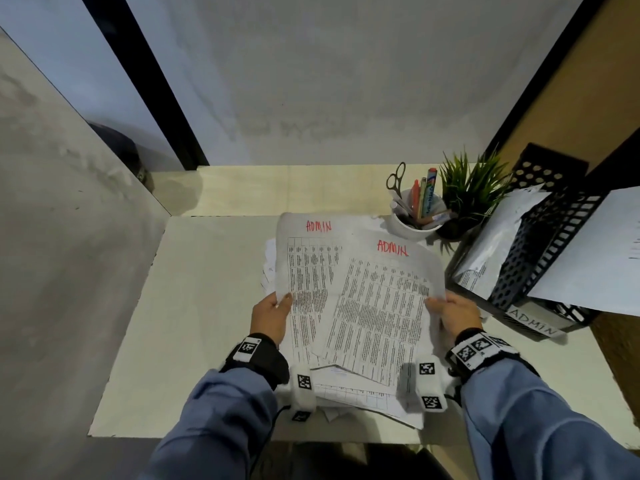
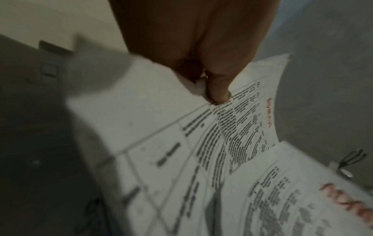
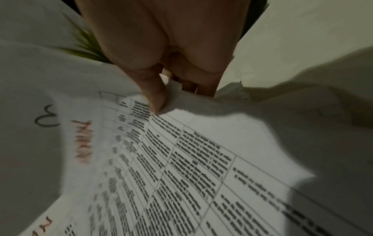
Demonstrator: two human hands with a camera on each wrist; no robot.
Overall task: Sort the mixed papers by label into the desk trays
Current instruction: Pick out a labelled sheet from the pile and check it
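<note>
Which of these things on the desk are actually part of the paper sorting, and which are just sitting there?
Part of the job:
left ADMIN sheet, in left hand
right ADMIN sheet, in right hand
paper pile
ADMIN tray

Just sitting there:
pen cup
scissors
plant

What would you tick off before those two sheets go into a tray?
1. Labels match: both held sheets read ADMIN in red. Ok.
2. Left hand pinches the left sheet at its edge. Ok.
3. Right hand pinches the right sheet's edge. Ok.
4. Target found: the black tray at the right carries an ADMIN tag. Ok.
5. Room in that ADMIN tier: hidden by papers in the upper tiers. Cannot tell.
6. Path: pen cup and plant stand behind the sheets, not between them and the tray. Ok.
</note>
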